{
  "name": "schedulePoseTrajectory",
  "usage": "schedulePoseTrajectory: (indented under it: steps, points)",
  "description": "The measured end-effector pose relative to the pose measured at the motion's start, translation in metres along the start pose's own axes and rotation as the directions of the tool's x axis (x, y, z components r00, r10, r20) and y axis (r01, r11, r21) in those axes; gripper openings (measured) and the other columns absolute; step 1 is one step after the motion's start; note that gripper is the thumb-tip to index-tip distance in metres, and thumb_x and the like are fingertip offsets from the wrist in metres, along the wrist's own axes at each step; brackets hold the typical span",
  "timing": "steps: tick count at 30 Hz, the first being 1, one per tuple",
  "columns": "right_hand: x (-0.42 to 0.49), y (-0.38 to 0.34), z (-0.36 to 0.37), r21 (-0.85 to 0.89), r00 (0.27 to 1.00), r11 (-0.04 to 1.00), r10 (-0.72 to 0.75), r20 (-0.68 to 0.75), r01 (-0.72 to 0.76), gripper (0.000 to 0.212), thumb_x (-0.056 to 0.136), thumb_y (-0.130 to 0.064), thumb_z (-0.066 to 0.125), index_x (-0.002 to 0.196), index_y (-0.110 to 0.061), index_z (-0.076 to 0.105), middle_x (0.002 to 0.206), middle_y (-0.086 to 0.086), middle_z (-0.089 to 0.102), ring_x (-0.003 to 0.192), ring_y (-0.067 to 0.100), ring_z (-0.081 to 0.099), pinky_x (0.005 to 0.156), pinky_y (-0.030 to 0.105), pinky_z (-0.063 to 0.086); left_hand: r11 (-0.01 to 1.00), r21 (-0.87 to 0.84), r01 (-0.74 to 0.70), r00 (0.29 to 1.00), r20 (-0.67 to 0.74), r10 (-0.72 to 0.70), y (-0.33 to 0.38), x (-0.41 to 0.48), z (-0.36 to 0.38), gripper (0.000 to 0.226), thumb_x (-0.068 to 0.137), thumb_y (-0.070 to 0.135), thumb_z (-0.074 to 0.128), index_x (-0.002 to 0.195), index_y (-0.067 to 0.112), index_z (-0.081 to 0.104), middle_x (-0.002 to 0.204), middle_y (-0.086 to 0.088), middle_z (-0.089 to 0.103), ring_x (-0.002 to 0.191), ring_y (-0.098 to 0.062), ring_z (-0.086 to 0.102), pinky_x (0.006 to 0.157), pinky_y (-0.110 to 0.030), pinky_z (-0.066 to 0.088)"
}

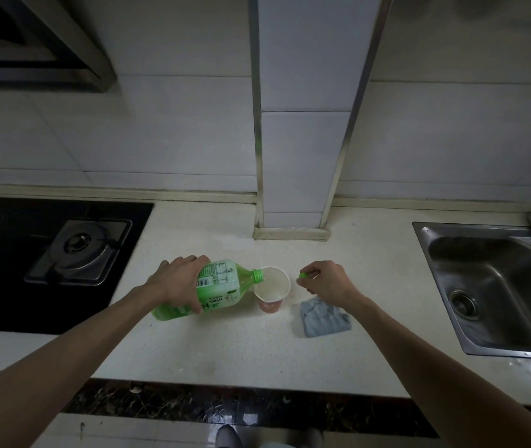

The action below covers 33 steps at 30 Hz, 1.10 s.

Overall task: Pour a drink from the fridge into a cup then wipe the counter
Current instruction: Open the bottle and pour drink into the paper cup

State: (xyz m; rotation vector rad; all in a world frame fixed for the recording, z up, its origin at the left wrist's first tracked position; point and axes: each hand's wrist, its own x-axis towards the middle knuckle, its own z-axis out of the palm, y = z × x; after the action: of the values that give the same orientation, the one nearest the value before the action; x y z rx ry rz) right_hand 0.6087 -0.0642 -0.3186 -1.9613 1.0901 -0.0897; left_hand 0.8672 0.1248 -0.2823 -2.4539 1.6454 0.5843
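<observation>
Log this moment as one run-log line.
step: pouring | left hand: tilts green plastic tea bottle into paper cup | right hand: holds green cap | grey cloth: unused

The cup [272, 291] stands on the tabletop [232, 347], in front of the tiled pillar [293, 176]. Left of the cup, the bottle [212, 291] lies tilted in the left hand [178, 284], its open mouth at the cup's rim. Right of the cup, the right hand [327, 281] pinches what seems to be the bottle cap [303, 275]. The cloth [324, 318] lies on the tabletop just right of the cup and slightly nearer the person. The stove [47, 263] sits far left of the cup, the sink [496, 286] far right.
</observation>
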Motion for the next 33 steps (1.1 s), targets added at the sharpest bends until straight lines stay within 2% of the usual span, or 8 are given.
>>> schedulePoseTrajectory:
  steps: [10,22,33]
  points:
    - [-0.003,0.0043,0.001,-0.002,1.0,1.0,-0.01,-0.004,0.01,0.029,0.087,-0.024,0.071,0.112,-0.009,0.068,0.104,0.005,0.07,0.089,0.018,0.066,0.084,0.03,0.055,1.0,0.005,0.002,1.0,-0.003,-0.002,0.002,-0.0017,-0.0005,0.085,0.058,0.043,0.085,0.129,0.027,0.043,0.111,0.008,0.054,0.101,-0.014,0.051,0.093,-0.035,0.041]
    - [-0.0027,0.0063,0.002,0.006,1.0,1.0,-0.003,-0.011,0.003,0.028,0.086,-0.024,0.072,0.11,-0.01,0.069,0.102,0.004,0.07,0.085,0.017,0.065,0.079,0.026,0.054,1.0,0.014,0.005,1.0,-0.001,-0.005,0.0029,-0.0044,-0.0012,0.086,0.059,0.043,0.085,0.132,0.026,0.042,0.116,0.007,0.054,0.105,-0.014,0.051,0.097,-0.036,0.04]
    - [-0.0026,0.0094,0.0017,-0.01,1.0,1.0,-0.015,-0.006,0.015,0.03,0.086,-0.027,0.072,0.111,-0.011,0.069,0.103,0.003,0.071,0.086,0.016,0.067,0.084,0.031,0.057,1.0,0.019,-0.002,1.0,-0.007,0.002,0.0033,-0.0042,-0.0003,0.085,0.059,0.043,0.085,0.131,0.026,0.042,0.115,0.008,0.055,0.103,-0.012,0.05,0.094,-0.035,0.04]
